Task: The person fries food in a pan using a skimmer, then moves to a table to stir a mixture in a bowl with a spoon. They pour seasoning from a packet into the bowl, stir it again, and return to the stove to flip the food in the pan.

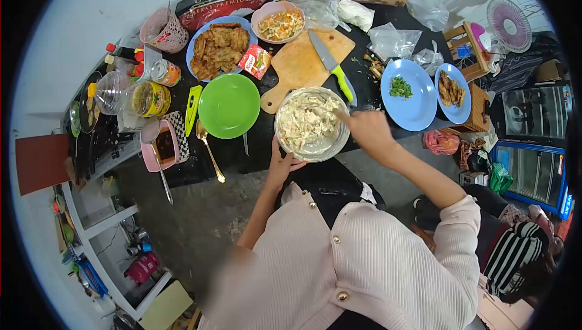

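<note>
A round mixing bowl (312, 153) at the table's front edge holds a pale, creamy vegetable mixture (308, 121). My left hand (283, 165) grips the bowl's lower left side, fingers round its wall and base. Over the bowl's right rim, my right hand (368, 131) is closed, its fingertips at the mixture; whatever it holds is hidden. Just behind the bowl lies a wooden cutting board (297, 66), with a green-handled knife (330, 62) across its right side. To the left stands a green plate (229, 107).
Fried fritters (219, 50) fill a blue plate at the back left, near a bowl of shredded vegetables (280, 25). Chopped greens (401, 87) lie on a blue plate (406, 114) at right. A golden spoon (209, 151) and pink container (159, 163) sit at left. Another person (515, 251) is at lower right.
</note>
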Motion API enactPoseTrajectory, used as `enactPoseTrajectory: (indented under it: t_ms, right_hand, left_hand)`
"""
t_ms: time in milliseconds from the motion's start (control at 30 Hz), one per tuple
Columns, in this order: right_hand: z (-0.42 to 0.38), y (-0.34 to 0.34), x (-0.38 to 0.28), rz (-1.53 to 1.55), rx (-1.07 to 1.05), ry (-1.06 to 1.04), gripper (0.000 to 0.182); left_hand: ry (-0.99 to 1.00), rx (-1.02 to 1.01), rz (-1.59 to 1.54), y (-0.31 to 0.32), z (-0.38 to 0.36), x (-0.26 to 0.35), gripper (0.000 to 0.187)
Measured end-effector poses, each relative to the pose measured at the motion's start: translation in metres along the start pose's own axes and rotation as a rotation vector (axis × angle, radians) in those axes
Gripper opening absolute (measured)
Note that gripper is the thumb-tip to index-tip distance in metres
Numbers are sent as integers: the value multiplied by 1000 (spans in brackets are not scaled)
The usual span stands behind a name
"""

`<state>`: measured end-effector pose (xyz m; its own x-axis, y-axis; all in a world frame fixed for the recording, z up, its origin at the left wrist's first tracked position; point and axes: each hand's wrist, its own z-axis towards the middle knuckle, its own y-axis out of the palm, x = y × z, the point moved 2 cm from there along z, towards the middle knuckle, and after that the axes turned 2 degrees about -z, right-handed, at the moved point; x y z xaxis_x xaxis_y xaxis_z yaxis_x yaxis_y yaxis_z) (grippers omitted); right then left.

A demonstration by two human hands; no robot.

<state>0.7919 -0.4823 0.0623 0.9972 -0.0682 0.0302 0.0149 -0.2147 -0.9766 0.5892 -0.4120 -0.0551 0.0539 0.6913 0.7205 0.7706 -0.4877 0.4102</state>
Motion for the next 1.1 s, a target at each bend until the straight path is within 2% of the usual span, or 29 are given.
enactPoseTrajectory:
  t_ms: [100, 233, 367, 500, 667, 767, 900, 1033, 1067, 1100]
  right_hand:
    - [-3, 34, -35, -19, 15, -13, 55]
    - [-38, 41, -35, 84, -35, -37, 53]
    - [-44, 11, -10, 113, -87, -63, 49]
    - [-43, -13, 0, 123, -186, 71, 53]
    - [-29, 42, 1, 130, -103, 86, 45]
    - [-28, 19, -4, 90, -50, 90, 44]
    - [-11, -11, 4, 54, 82, 198, 42]
    - [9, 32, -16, -53, 12, 120, 40]
    - [6, 33, -15, 6, 99, 89, 18]
    - [4, 26, -12, 8, 69, 101, 17]
  left_hand:
    - [-12, -20, -20, -2, 2, -1, 68]
    - [-13, -12, -17, 0, 1, 1, 66]
    - [-30, -45, -53, -3, 2, -3, 64]
    - [-2, -32, -16, -5, 5, -9, 66]
    - [-33, -17, 2, -2, 1, 3, 62]
    - [-36, -22, 1, 2, -2, 11, 61]
    - [-59, -26, 8, 0, -2, 8, 65]
    - [-27, -5, 28, 4, -2, 11, 66]
    - [-8, -6, 18, 3, -2, 9, 66]
    - [-1, -13, 22, 1, -1, 6, 66]
